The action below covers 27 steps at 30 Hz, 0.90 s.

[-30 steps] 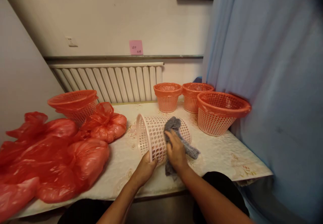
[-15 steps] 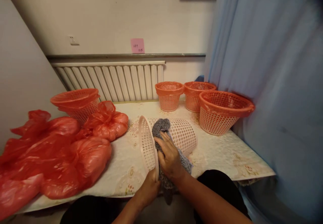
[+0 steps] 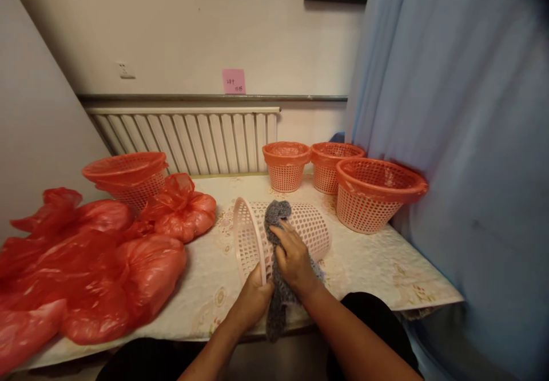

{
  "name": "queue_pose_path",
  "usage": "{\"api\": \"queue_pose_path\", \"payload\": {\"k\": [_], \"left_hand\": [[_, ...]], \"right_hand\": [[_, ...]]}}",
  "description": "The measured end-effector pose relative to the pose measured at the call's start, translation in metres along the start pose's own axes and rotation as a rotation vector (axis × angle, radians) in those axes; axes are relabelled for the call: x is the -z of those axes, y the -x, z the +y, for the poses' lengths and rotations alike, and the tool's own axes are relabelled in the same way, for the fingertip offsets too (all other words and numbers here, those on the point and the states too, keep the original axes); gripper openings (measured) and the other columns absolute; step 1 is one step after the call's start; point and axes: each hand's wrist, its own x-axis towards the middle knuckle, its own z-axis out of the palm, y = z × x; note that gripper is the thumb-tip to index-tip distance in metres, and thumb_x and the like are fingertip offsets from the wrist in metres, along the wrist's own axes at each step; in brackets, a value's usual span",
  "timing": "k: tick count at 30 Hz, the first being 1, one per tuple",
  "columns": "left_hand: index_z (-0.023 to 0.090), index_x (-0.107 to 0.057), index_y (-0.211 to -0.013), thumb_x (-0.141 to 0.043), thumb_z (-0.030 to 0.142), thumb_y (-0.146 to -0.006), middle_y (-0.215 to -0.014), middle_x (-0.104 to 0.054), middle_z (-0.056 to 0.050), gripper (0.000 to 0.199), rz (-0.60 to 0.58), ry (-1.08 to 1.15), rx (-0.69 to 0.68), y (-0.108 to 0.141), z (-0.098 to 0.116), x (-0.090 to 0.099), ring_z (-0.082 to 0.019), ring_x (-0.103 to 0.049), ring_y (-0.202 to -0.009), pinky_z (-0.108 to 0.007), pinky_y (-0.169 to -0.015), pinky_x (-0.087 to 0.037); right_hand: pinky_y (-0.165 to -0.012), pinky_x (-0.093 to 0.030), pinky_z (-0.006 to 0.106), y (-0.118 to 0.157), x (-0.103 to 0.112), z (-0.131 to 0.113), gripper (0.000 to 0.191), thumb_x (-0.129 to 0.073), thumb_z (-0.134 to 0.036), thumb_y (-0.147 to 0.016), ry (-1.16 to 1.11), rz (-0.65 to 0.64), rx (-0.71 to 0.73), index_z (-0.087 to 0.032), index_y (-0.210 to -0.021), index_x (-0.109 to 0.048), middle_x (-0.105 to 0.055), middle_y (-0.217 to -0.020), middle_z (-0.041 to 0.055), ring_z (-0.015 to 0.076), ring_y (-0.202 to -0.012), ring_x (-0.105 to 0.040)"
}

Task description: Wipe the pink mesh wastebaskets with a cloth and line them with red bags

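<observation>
A pale pink perforated plastic basket lies on its side on the table, its wide mouth facing left. My left hand grips the near part of its rim, thumb at the edge. With my right hand I press a grey fuzzy cloth against the basket's outer wall, close behind the rim. One end of the cloth hangs down past the table's front edge between my wrists. Part of the basket's side is hidden by the cloth and my right hand.
Tied red plastic bags are heaped on the left, beside a red-lined basket. Three more lined baskets stand at the back right. A patterned cloth covers the table. A radiator is behind; a blue curtain hangs right.
My right hand and the grey cloth have shifted slightly right, away from the rim. My left hand has moved a little up along the rim. More cloth hangs in view below.
</observation>
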Motion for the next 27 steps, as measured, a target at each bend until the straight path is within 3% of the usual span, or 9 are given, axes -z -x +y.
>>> {"api": "queue_pose_path", "payload": {"k": [3,7,10,12,15,22,27], "left_hand": [[0.015,-0.057,-0.124,-0.05,0.018,-0.081,-0.127,-0.063,-0.008,0.043,-0.008,-0.02,0.033,0.001,-0.002,0.002,-0.025,-0.052,-0.122,-0.044,-0.112,-0.032],[0.014,-0.057,-0.125,-0.051,0.019,-0.081,-0.128,-0.063,-0.008,0.045,-0.014,-0.056,0.067,0.002,-0.007,0.006,-0.026,-0.053,-0.122,-0.046,-0.112,-0.032],[0.014,-0.057,-0.125,-0.051,0.019,-0.081,-0.127,-0.064,-0.009,0.045,-0.025,-0.049,0.07,0.001,-0.01,0.009,-0.026,-0.054,-0.121,-0.046,-0.111,-0.033],[0.014,-0.057,-0.125,-0.051,0.018,-0.081,-0.126,-0.064,-0.009,0.045,-0.028,-0.038,0.066,-0.001,-0.011,0.012,-0.026,-0.055,-0.119,-0.046,-0.11,-0.034],[0.014,-0.057,-0.125,-0.052,0.015,-0.078,-0.126,-0.064,-0.009,0.047,-0.021,-0.022,0.084,-0.007,-0.009,0.016,-0.025,-0.056,-0.118,-0.046,-0.11,-0.033],[0.013,-0.055,-0.124,-0.054,0.016,-0.076,-0.124,-0.065,-0.01,0.049,-0.016,0.017,0.058,-0.017,-0.004,0.018,-0.026,-0.057,-0.116,-0.044,-0.106,-0.039],[0.014,-0.06,-0.117,-0.053,0.021,-0.081,-0.121,-0.066,-0.009,0.037,-0.03,-0.088,0.033,-0.01,-0.009,0.02,-0.026,-0.058,-0.113,-0.042,-0.103,-0.041]], "right_hand": [[-0.108,-0.039,0.045,-0.006,0.009,0.039,0.05,-0.038,-0.004,-0.079,0.064,0.028,-0.165,-0.015,-0.124,-0.058,-0.058,-0.129,0.012,0.0217,-0.126,-0.049],[-0.102,-0.043,0.043,-0.009,0.03,0.093,0.047,-0.043,-0.008,-0.075,0.179,0.128,-0.488,-0.011,-0.117,-0.062,-0.065,-0.119,0.0148,0.0248,-0.112,-0.059],[-0.099,-0.044,0.044,-0.008,0.039,0.109,0.046,-0.042,-0.011,-0.076,0.225,0.222,-0.65,-0.011,-0.116,-0.063,-0.067,-0.113,0.0157,0.0261,-0.106,-0.062],[-0.098,-0.045,0.044,-0.006,0.036,0.103,0.046,-0.041,-0.012,-0.077,0.222,0.249,-0.691,-0.012,-0.118,-0.062,-0.067,-0.114,0.0149,0.0259,-0.106,-0.062],[-0.101,-0.044,0.044,-0.001,0.021,0.071,0.048,-0.04,-0.011,-0.077,0.147,0.223,-0.646,-0.012,-0.121,-0.061,-0.064,-0.121,0.0139,0.0255,-0.113,-0.059],[-0.111,-0.036,0.046,0.023,-0.014,-0.027,0.058,-0.039,-0.002,-0.074,-0.102,-0.008,-0.132,-0.017,-0.128,-0.054,-0.049,-0.14,0.01,0.0223,-0.133,-0.042],[-0.11,-0.038,0.047,0.025,-0.018,-0.04,0.059,-0.038,-0.002,-0.074,-0.123,0.002,-0.055,-0.016,-0.131,-0.051,-0.048,-0.14,0.0114,0.0224,-0.133,-0.041]]}}
